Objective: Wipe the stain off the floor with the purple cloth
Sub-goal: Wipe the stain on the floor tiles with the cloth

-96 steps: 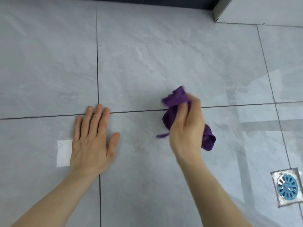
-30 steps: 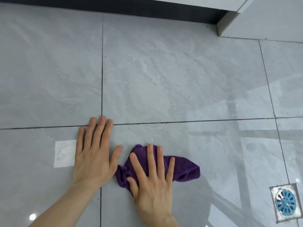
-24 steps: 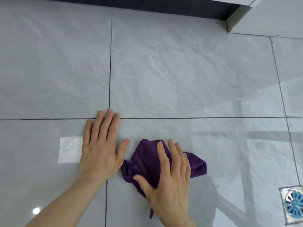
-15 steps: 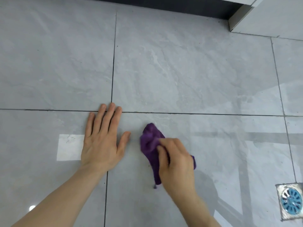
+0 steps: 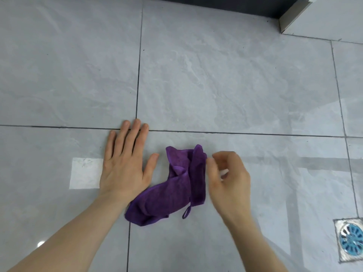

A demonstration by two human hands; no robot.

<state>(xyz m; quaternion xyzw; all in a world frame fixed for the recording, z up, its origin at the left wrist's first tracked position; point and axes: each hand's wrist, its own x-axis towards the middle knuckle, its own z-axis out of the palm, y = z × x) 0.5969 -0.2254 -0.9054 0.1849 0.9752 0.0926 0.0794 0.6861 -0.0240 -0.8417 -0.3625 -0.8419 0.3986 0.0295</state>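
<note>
Spreading across the whole view: a grey tiled floor [image 5: 216,85], glossy, crossed by dark grout lines [image 5: 245,133]. Running along the far edge, well beyond the fingertips: a dark baseboard strip [image 5: 225,4], meeting a pale cabinet corner [image 5: 288,20] far right. Leaving wide open room beyond the fingers and to both sides.

Entering from the bottom edge, cut off at the forearms: two bare arms. Pressing flat on the tile: the left hand [image 5: 123,165], fingers [image 5: 135,134] stretched out and close together, thumb angled away, nothing under the grip, fingertips just crossing the grout line. Hovering just right of the cloth: the right hand [image 5: 229,177], blurred, fingers [image 5: 211,163] curled loosely with thumb and forefinger near each other at the cloth's right edge; hard telling whether pinching the fabric or merely touching it.

Lying crumpled on the floor between the two hands: the purple cloth [image 5: 170,191], folded over itself, near corner reaching under the left wrist, upper end standing just beside the right fingertips, well short of the grout line ahead of the left fingers. Trailing from its near right edge: a small hanging loop [image 5: 186,213].

Sitting near the right edge, well right of the right fingers, partly cut off: a square metal floor drain [image 5: 349,240] holding a blue slotted insert.

Showing left of the left fingers: a bright rectangular reflection [image 5: 84,173]. Stain itself not making itself out anywhere.
</note>
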